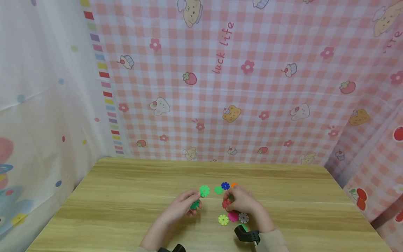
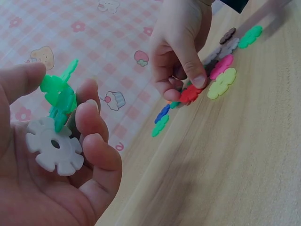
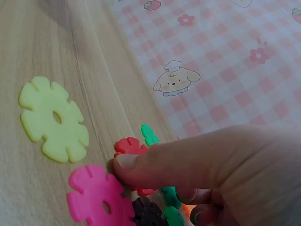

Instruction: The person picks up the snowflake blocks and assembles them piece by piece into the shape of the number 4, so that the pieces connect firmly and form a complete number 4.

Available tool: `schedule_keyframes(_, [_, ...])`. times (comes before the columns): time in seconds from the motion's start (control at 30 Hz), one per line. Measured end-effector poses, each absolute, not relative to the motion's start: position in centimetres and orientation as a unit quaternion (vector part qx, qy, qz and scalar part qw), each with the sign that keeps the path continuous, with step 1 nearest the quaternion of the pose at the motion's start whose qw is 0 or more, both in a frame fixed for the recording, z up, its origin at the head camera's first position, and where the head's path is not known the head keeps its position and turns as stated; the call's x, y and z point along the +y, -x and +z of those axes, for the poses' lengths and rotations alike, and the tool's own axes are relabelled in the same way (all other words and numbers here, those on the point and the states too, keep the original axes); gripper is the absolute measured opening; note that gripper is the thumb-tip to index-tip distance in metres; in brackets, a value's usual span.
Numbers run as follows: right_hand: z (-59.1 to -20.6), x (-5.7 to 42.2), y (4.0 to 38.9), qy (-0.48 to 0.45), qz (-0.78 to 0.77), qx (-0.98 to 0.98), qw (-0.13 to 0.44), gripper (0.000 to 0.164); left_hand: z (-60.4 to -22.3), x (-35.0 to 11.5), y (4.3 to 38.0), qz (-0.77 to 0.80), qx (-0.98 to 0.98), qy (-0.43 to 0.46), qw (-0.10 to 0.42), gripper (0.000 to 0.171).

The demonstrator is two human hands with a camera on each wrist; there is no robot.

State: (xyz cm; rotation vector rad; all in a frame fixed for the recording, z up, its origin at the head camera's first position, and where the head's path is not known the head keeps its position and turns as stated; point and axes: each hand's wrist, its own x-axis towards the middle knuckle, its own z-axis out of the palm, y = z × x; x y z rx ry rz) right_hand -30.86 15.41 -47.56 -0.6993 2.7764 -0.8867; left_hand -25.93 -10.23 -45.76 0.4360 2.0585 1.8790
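My left hand (image 1: pixel 184 204) holds several notched, flower-shaped plastic discs above the table. Green discs (image 2: pixel 60 99) slotted together at angles stand by its thumb tip, and a white disc (image 2: pixel 55 147) lies against the curled fingers below them. My right hand (image 1: pixel 242 201) is down among the loose discs, its thumb and fingers pinching a red disc (image 3: pixel 129 147). Close beside that hand lie a yellow-green disc (image 3: pixel 54 120) and a pink disc (image 3: pixel 101 197). Part of the red disc is hidden behind the thumb.
Further discs lie around the right hand: a blue disc (image 1: pixel 225 186), a green disc (image 1: pixel 218 190), an orange disc (image 1: pixel 233 184) and a grey disc (image 1: pixel 244 218). The wood-grain table (image 1: pixel 126 196) ends at a pink checked curtain (image 1: pixel 214 105).
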Motion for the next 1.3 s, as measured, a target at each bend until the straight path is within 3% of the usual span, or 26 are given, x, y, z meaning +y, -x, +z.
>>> schedule_keyframes(0.4, [-47.3,15.1,31.1,0.216,-0.312,0.922,0.084,0.026,-45.5,-10.6,25.9,0.659,0.717,-0.161,0.159,0.05])
schedule_keyframes(0.77, [-46.9,15.0,30.7,0.226,-0.409,0.873,0.136,0.012,-45.5,-10.7,25.8,0.655,0.718,-0.176,0.156,0.047])
schedule_keyframes(0.9, [-46.7,14.7,30.5,0.217,-0.46,0.851,0.129,0.004,-45.7,-10.6,25.6,0.658,0.719,-0.163,0.151,0.045])
schedule_keyframes(1.1, [-44.9,14.0,30.0,0.195,-0.551,0.808,0.077,0.016,-45.8,-10.4,25.6,0.664,0.719,-0.147,0.143,0.045])
schedule_keyframes(1.3, [-43.6,13.3,29.7,0.181,-0.584,0.788,0.074,0.023,-45.7,-10.5,25.8,0.661,0.721,-0.15,0.147,0.046])
